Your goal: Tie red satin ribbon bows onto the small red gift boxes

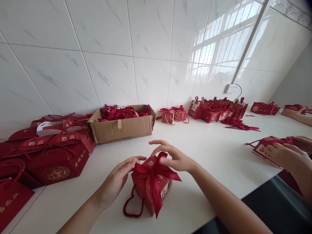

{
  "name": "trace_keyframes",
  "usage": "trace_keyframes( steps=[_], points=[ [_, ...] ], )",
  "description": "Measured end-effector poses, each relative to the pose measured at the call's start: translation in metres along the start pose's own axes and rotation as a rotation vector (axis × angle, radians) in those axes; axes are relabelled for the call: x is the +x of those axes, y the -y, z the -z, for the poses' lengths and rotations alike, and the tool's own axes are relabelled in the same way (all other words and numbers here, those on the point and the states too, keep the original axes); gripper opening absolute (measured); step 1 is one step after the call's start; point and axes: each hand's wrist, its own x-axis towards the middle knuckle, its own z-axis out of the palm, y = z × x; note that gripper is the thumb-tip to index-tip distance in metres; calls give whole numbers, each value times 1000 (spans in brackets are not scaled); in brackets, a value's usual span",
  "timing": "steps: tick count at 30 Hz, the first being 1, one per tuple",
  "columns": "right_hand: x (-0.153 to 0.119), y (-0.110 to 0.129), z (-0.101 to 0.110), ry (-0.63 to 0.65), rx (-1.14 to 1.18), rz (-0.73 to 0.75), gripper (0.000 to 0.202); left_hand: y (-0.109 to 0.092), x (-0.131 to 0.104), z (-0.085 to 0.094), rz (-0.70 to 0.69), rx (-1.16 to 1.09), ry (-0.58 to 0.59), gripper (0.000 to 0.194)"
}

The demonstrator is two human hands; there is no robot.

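Observation:
A small red gift box [140, 185] stands on the white table [190, 201] in front of me, with a dark red cord handle [133, 215] hanging at its left side. A shiny red ribbon bow [153, 175] lies across its top, its tails hanging down the front and right. My left hand [117, 182] is at the box's left edge, fingertips by the bow's left loop. My right hand [173, 156] is over the back right of the bow, fingers spread, thumb near the right loop.
An open cardboard box [123, 130] of red ribbons stands by the wall. Large red boxes [60, 165] crowd the left. Small red boxes [212, 115] line the back right. Another person's hands [290, 159] hold a red box [263, 146] at the right; a further hand [296, 115] lies beyond.

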Motion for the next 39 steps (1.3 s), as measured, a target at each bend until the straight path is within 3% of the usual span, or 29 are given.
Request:
trace_keyframes(
  steps=[3,5,6,9,12,17,21,22,25,27,32,36,39],
  points=[
    [-8,-25,20,13,308,-246,38,10,3,-5,23,-92,-31,39],
    [-14,-42,35,119,346,-357,41,19,6,-8,68,-110,-134,43],
    [-17,-48,40,229,315,-377,54,24,7,-10,83,-93,-197,44],
    [-22,-54,42,511,196,-281,103,37,9,-13,84,1,-361,45],
    [-20,-46,22,555,196,-227,112,43,8,-13,110,16,-395,43],
    [-9,-35,-11,460,282,-141,103,49,11,-7,128,-177,-416,34],
    [-16,-46,14,297,172,-231,90,54,22,-1,30,-296,-537,22],
    [-22,-51,25,212,119,-299,86,55,24,0,14,-303,-567,20],
    [-40,-61,58,-324,-295,-585,45,55,27,1,17,-263,-582,18],
    [-49,-66,73,-488,-438,-683,32,54,25,0,26,-228,-568,18],
    [-51,-79,77,-595,-585,-787,28,54,22,0,30,-90,-519,28],
    [-37,-96,57,-630,-696,-810,29,53,21,0,43,-21,-487,34],
    [-26,-106,39,-546,-743,-773,35,54,21,-2,36,5,-492,34]
  ],
)
